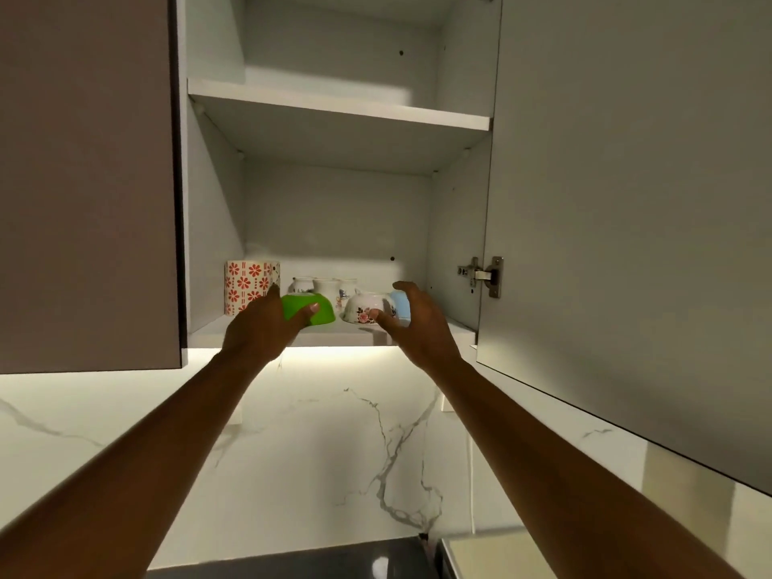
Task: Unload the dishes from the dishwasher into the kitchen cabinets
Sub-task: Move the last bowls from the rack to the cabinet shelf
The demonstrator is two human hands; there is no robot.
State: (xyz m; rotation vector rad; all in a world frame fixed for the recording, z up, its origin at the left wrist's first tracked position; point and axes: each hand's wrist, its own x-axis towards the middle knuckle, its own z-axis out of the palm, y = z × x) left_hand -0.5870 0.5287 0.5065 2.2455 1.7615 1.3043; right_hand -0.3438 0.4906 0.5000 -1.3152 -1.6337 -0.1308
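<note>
left fingers: thumb (308, 308) lies across the near face of the green bowl (311, 310), other fingers go behind it; clamped on the bowl.
left hand (261, 323): at 7 o'clock of the bowl, arm reaching up from bottom left.
green bowl: upside down on the lower shelf (334, 334) of the open cabinet, at the front edge.
right fingers: spread and loosely curled, apart; thumb tip (374, 314) at the floral bowl (363, 307), contact unclear. Not closed on anything.
right hand (413, 319): at 4 o'clock of the floral bowl, partly covering a light blue bowl (401, 305).
floral bowl: upside down, just beside the green bowl at its 3 o'clock.
behind: small white cups (326, 288) at 12 o'clock of the bowls; red-flower mug (248, 286) at 9 o'clock, by the left wall.
upper shelf (338, 104): 12 o'clock.
door (626, 202): swung open at 3 o'clock, hinge (484, 275) visible.
</note>
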